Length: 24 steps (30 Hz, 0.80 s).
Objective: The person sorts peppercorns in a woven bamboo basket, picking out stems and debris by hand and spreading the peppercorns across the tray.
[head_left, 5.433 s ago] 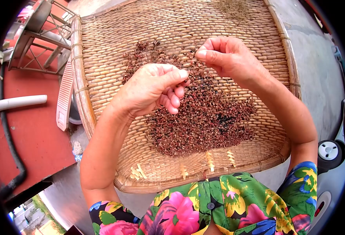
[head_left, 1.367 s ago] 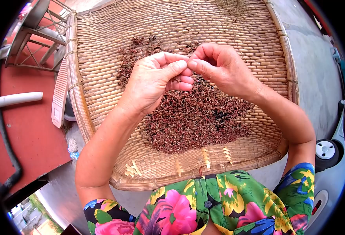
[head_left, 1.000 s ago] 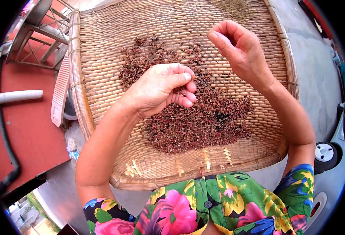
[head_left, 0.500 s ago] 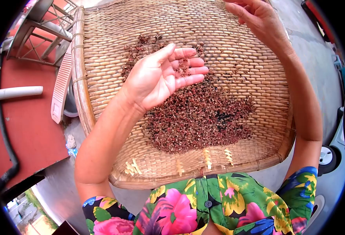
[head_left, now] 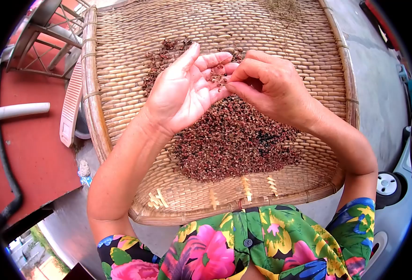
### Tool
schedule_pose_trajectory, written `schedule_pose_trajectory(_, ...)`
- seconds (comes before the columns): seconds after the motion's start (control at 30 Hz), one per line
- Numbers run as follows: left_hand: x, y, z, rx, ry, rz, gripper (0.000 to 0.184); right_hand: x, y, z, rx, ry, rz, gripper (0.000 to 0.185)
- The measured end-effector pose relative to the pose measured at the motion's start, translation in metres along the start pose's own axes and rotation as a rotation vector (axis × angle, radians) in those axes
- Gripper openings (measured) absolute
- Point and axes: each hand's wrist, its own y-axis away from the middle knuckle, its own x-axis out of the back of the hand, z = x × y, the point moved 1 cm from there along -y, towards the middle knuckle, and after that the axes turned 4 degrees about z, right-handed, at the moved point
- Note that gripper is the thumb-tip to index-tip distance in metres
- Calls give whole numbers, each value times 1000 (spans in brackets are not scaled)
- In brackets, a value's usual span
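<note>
My left hand [head_left: 180,91] is palm up above the woven tray [head_left: 90,93], its fingers apart, with a small sprig of dried husks [head_left: 219,78] lying on the fingers. Thumb and forefinger of my right hand [head_left: 273,88] pinch the thin stem of that sprig from the right side. Under both hands a heap of reddish-brown husks with black seeds [head_left: 236,144] spreads over the tray. A looser clump of husks [head_left: 161,60] lies behind my left hand.
Thin dry stems [head_left: 283,8] lie at the tray's far right. On the left are a red surface [head_left: 33,154], a pale pipe [head_left: 17,112], a metal frame [head_left: 52,51] and a ribbed plastic piece [head_left: 72,105]. A wheel [head_left: 387,184] stands at the right.
My right hand has come back from the tray's far right and now pinches the sprig at my left fingers. My left hand has opened from a pinch to palm up.
</note>
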Motion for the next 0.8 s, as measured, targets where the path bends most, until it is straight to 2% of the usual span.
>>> schedule_pose_trajectory(0.2,-2,0,-2,2,-29,0,52,5,-1,-2,-64,38,1,11)
schedule_pose_trajectory(0.53,-7,0,-4,33,-21,4,52,3,0,5,7,104,-25,10)
schedule_pose_trajectory(0.8,-2,-1,-6,-29,-220,143,45,10,-4,4,-28,87,-24,10)
